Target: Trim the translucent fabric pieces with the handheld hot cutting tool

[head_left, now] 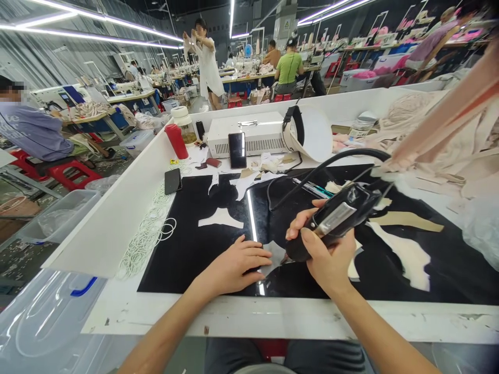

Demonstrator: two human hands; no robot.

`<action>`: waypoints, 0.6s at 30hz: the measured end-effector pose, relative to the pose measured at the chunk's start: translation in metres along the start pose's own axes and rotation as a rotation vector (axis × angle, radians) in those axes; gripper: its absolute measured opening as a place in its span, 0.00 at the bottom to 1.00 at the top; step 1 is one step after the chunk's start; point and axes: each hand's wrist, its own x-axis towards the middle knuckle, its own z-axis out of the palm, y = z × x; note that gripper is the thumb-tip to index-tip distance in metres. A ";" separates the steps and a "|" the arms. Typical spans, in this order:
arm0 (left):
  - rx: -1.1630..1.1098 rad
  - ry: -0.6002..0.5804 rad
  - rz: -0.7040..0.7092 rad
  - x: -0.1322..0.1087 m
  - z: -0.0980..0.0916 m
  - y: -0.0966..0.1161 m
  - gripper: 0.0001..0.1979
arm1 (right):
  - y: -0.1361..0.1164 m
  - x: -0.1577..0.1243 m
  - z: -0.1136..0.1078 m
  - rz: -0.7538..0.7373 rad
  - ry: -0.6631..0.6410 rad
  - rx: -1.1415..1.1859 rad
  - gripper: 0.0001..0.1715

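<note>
My right hand (325,257) is wrapped round a black corded hand tool (338,215) with a silver label, its lower end pressed down on a small grey fabric piece (276,255). My left hand (237,265) lies flat, fingers stretched, holding that piece down on the glossy black work mat (195,249). The tool's black cable (323,165) loops up and back across the mat. More cut fabric shapes lie around, white (220,218) at the left and cream (407,254) at the right.
White elastic rings (150,231) pile along the mat's left edge beside a dark phone (172,181). A white box (253,136), a leaning phone (236,149), a red bottle (176,141) and a jar stand behind. Fabric (436,135) heaps at right. Other people work at distant tables.
</note>
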 end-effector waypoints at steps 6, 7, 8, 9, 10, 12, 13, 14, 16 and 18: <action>-0.028 -0.015 -0.005 0.001 -0.005 0.003 0.19 | -0.001 -0.006 0.009 -0.010 -0.001 0.056 0.24; -0.030 -0.014 -0.003 0.001 -0.005 0.003 0.19 | 0.000 -0.008 0.010 -0.011 -0.006 0.059 0.24; -0.031 -0.012 -0.001 0.001 -0.005 0.003 0.20 | 0.001 -0.009 0.011 -0.010 -0.009 0.064 0.23; -0.031 -0.010 0.001 0.001 -0.005 0.003 0.20 | 0.002 -0.010 0.012 -0.007 -0.011 0.068 0.23; -0.030 -0.007 0.003 0.000 -0.004 0.002 0.20 | 0.003 -0.010 0.013 -0.004 -0.013 0.073 0.23; -0.027 -0.006 0.007 0.000 -0.003 0.001 0.20 | 0.004 -0.011 0.013 -0.002 -0.011 0.078 0.24; -0.027 -0.006 0.008 0.000 -0.003 0.001 0.19 | 0.004 -0.011 0.014 -0.003 -0.011 0.076 0.23; -0.026 -0.008 0.008 0.000 -0.003 0.001 0.19 | 0.004 -0.011 0.014 -0.006 -0.011 0.072 0.23; -0.027 -0.009 0.010 0.000 -0.002 0.000 0.19 | 0.003 -0.011 0.015 -0.009 -0.010 0.062 0.22; -0.030 -0.010 0.017 0.000 -0.003 -0.001 0.19 | 0.001 -0.011 0.017 -0.002 -0.009 0.060 0.21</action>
